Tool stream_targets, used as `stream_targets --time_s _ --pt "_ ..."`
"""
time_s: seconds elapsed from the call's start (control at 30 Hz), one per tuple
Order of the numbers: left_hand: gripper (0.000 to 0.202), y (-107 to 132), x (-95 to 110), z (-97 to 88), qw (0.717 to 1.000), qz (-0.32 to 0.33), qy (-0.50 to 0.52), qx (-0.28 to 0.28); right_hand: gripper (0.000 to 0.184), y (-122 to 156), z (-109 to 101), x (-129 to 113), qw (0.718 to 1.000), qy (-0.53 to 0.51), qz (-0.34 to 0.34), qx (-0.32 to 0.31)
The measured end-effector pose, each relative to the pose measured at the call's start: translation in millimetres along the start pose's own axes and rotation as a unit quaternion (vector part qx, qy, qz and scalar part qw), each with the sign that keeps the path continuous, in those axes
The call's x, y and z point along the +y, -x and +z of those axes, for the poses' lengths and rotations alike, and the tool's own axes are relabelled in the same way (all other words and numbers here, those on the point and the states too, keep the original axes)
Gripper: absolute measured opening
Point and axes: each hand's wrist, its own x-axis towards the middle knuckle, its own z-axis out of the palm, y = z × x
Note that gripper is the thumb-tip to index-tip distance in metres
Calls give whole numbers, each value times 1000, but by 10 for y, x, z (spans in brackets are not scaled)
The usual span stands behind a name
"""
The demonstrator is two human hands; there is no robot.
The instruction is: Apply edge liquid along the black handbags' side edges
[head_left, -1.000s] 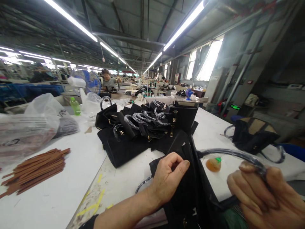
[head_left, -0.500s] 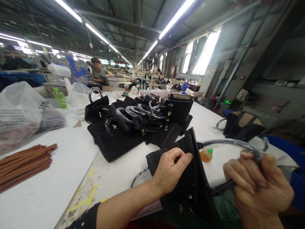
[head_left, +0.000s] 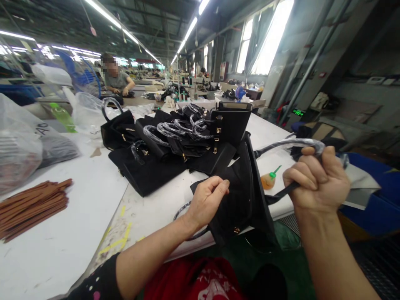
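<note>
A black handbag (head_left: 234, 204) is tilted at the table's near edge, partly hanging over it. My right hand (head_left: 318, 179) is closed round the bag's far handle (head_left: 281, 143), which is wrapped in clear plastic, and holds it stretched out to the right. My left hand (head_left: 208, 198) lies against the bag's near side, fingers curled and thumb pressed to them; whatever they pinch, if anything, is hidden. The other wrapped handle (head_left: 182, 209) loops below my left wrist. A gold-coloured fitting (head_left: 236, 230) shows low on the bag.
Several black handbags (head_left: 150, 168) are heaped on the white table (head_left: 90, 204) ahead. Brown strips (head_left: 34, 208) and filled plastic bags (head_left: 18, 141) lie left. A small orange bottle with a green nozzle (head_left: 268, 180) stands behind the handle. Further back sit a fan (head_left: 83, 77) and a person (head_left: 117, 81).
My right hand has risen and moved slightly left with the handle. The left hand has shifted left, away from the bag's upper edge. The camera view has tilted down.
</note>
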Motion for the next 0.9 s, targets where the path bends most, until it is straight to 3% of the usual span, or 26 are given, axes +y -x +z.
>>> stream_targets --time_s 0.1,0.23,0.37,0.53,0.7,0.9 --pt "37 63 -181 -84 999 -23 -14 18 31 -116 -22 -20 995 -93 14 38" --pt "29 242 -440 -199 995 -52 -16 82 28 -221 32 -2 980 -186 33 63" --pt "18 497 -583 -249 991 -39 -42 119 30 -318 73 50 969 -234 48 71" --pt "11 609 -525 -186 991 56 -84 89 32 -466 107 147 968 -232 38 88" --pt "13 391 -381 -124 980 131 -124 84 29 -579 167 169 971 -212 49 99" --pt "33 130 -222 -70 978 131 -161 37 29 -677 223 158 975 -182 36 123"
